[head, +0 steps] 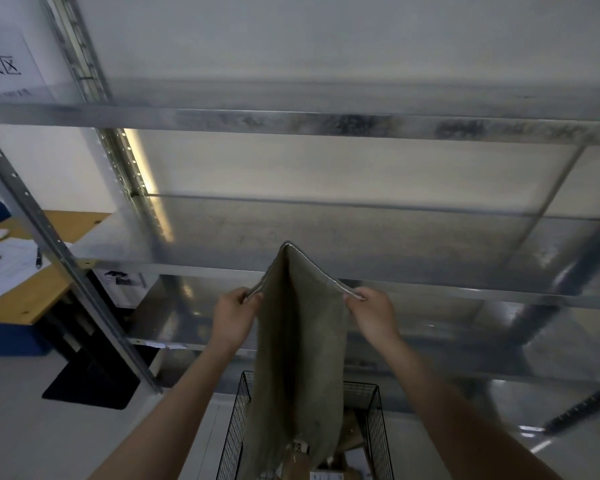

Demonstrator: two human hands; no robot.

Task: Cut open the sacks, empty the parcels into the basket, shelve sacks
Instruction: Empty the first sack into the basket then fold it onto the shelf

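Grey floor [49,438] carries a black wire basket [234,427] with brown parcels [297,460] inside. An olive sack [298,341] hangs over it, its lower end in the basket. The left hand [232,317] and right hand [374,315] each pinch its top edge. Beyond stand metal shelves [326,126], with a desk [32,296] far left.

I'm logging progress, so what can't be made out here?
Head view only:
Inside of the sack: its cloth hides whether anything remains.
The basket: cut off by the bottom edge; sack covers most parcels.
The wall sign: cut by the left edge, blurred.
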